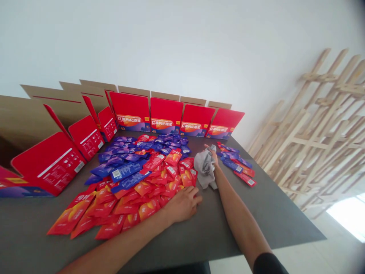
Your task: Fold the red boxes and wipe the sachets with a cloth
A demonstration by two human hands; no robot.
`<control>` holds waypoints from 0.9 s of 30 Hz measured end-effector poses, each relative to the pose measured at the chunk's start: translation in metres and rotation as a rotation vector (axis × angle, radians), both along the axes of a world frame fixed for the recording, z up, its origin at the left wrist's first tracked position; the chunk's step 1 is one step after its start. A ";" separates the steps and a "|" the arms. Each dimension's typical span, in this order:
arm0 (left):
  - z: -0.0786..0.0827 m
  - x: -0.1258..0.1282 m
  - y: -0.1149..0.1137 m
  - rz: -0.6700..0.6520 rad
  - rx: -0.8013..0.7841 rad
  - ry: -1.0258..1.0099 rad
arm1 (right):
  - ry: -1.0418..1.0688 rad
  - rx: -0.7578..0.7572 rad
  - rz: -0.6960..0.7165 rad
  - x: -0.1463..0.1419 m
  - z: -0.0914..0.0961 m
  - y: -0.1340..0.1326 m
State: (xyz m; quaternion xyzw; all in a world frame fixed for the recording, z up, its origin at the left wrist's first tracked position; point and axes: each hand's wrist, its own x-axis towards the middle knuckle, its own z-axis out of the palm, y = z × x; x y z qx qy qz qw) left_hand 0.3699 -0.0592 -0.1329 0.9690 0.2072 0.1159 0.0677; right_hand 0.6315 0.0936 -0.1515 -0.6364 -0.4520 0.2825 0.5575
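Observation:
My right hand [214,156] grips a crumpled grey cloth [204,165], which drapes onto the dark table just right of the big pile of sachets. My left hand [184,204] rests at the pile's front right edge, fingers loosely curled, and nothing shows in it. Beside it lie many red and orange sachets [149,208]. Behind these, blue-purple sachets [122,172] are heaped, with a few red ones mixed in. A smaller loose group of blue and red sachets [232,160] lies to the right of the cloth.
Red printed cartons [167,110] with raised flaps line the table's back. More open cartons [47,163] stand along the left. The grey table [256,213] has its edge at right. Beyond it, wooden easels [310,133] lean by the white wall [182,42].

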 end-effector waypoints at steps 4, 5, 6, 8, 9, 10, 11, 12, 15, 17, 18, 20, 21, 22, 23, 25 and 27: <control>0.002 -0.014 0.022 0.054 0.007 0.020 | 0.009 -0.010 0.018 -0.001 0.001 0.001; 0.002 -0.018 0.028 0.060 0.009 0.020 | 0.006 -0.014 0.016 -0.002 0.001 0.001; 0.001 -0.021 0.035 0.066 0.011 0.018 | 0.001 -0.019 0.010 -0.005 0.001 0.002; 0.000 -0.029 0.047 0.077 0.014 0.008 | -0.009 -0.025 -0.020 -0.013 0.001 0.003; -0.001 -0.032 0.053 0.077 0.013 0.004 | -0.012 -0.028 -0.044 -0.017 0.001 0.003; -0.002 -0.036 0.059 0.073 0.009 0.000 | -0.014 -0.032 -0.068 -0.022 0.001 0.004; -0.003 -0.040 0.064 0.065 0.007 -0.003 | -0.013 -0.039 -0.087 -0.027 0.000 0.005; -0.003 -0.043 0.069 0.056 0.006 -0.006 | -0.011 -0.047 -0.098 -0.031 0.000 0.005; -0.003 -0.054 0.082 0.035 0.012 -0.012 | 0.003 -0.079 -0.074 -0.045 0.000 0.005; -0.001 -0.061 0.089 0.020 0.021 -0.016 | 0.008 -0.097 -0.044 -0.053 0.002 0.004; 0.000 -0.064 0.092 0.011 0.028 -0.018 | 0.006 -0.104 -0.034 -0.056 0.003 0.003; 0.002 -0.070 0.097 -0.010 0.046 -0.020 | -0.006 -0.115 -0.026 -0.060 0.005 0.000; 0.003 -0.072 0.099 -0.021 0.059 -0.019 | -0.013 -0.119 -0.027 -0.061 0.006 -0.001; 0.003 -0.073 0.100 -0.034 0.075 -0.017 | -0.021 -0.121 -0.030 -0.061 0.007 -0.003; 0.003 -0.073 0.101 -0.045 0.093 -0.013 | -0.027 -0.122 -0.034 -0.061 0.008 -0.004; 0.001 -0.072 0.100 -0.063 0.137 -0.004 | -0.041 -0.123 -0.038 -0.060 0.009 -0.005; -0.003 -0.070 0.094 -0.075 0.177 0.005 | -0.061 -0.124 -0.027 -0.059 0.009 -0.005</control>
